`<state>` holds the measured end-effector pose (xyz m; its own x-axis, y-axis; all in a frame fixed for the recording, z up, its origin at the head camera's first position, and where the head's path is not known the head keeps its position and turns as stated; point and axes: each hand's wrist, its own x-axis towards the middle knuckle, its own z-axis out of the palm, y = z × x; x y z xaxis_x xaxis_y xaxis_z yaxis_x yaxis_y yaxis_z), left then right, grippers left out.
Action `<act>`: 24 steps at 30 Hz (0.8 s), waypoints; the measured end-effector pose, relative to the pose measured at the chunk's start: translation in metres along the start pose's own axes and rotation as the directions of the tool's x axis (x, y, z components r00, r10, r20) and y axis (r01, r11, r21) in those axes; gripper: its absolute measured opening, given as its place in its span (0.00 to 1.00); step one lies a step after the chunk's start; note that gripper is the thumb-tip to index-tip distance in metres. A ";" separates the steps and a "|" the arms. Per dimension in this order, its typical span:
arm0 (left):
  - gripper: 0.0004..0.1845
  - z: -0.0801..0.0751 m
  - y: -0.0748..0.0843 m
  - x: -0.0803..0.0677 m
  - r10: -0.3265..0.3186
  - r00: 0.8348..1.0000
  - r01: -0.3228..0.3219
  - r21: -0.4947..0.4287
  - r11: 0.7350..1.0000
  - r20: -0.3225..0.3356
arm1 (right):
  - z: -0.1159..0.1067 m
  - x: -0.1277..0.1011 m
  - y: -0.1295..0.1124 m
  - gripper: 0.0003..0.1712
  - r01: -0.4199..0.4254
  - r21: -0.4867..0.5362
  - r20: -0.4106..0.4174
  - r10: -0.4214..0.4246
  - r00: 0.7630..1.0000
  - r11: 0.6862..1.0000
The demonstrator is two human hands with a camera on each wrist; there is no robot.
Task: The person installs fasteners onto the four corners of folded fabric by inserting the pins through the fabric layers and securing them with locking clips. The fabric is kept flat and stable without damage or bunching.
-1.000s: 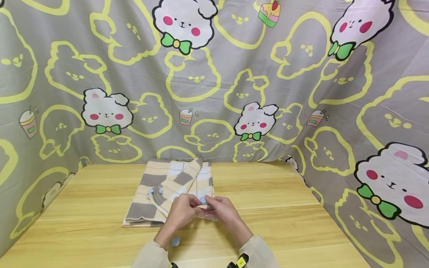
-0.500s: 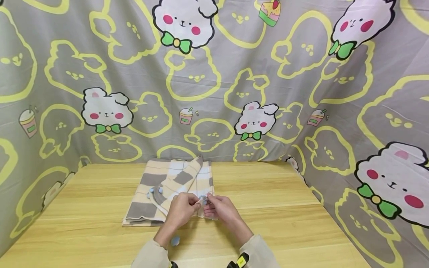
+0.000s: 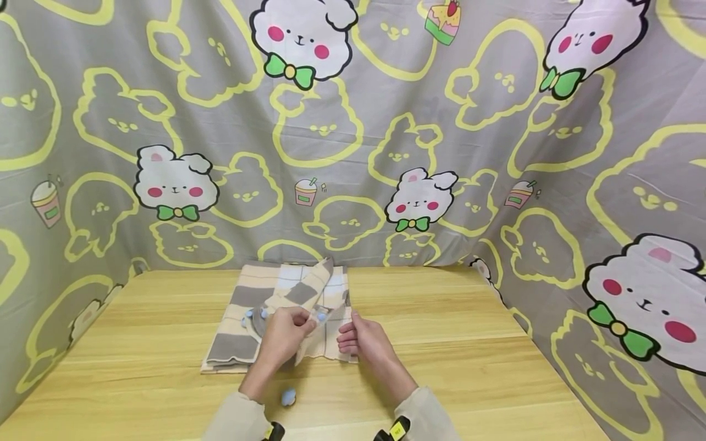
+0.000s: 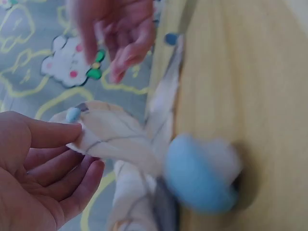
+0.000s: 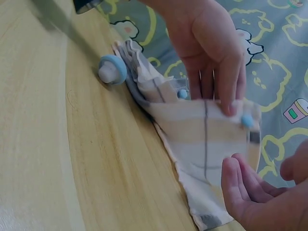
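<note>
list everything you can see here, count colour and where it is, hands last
checked cloth: one, beige, grey and white, with small blue round pieces along its edges, lying at the far middle of the table, one flap lifted
blue and white round piece: one, loose on the table just in front of the cloth, between the forearms
table: one, light yellow wood grain, fills the lower half of the head view
backdrop sheet: one, grey with yellow outlines and white bunnies with green bows, hung behind and on both sides of the table
sleeves: two, beige, at the bottom edge
left hand: pinches the lifted flap of the cloth
right hand: fingers relaxed, holding nothing, beside the cloth's right edge
</note>
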<state>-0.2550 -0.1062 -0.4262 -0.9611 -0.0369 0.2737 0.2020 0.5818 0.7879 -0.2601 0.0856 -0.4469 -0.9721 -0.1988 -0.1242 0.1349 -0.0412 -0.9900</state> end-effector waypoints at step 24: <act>0.09 -0.069 -0.061 0.015 -0.264 0.963 0.266 0.030 0.964 -0.042 | 0.000 0.000 0.001 0.29 -0.018 -0.016 0.004 0.018 1.000 1.000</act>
<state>-0.2686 -0.1979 -0.4321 -0.9716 -0.2233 0.0784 -0.0664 0.5750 0.8154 -0.2601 0.0853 -0.4474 -0.9687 -0.2037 -0.1418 0.1493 -0.0222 -0.9885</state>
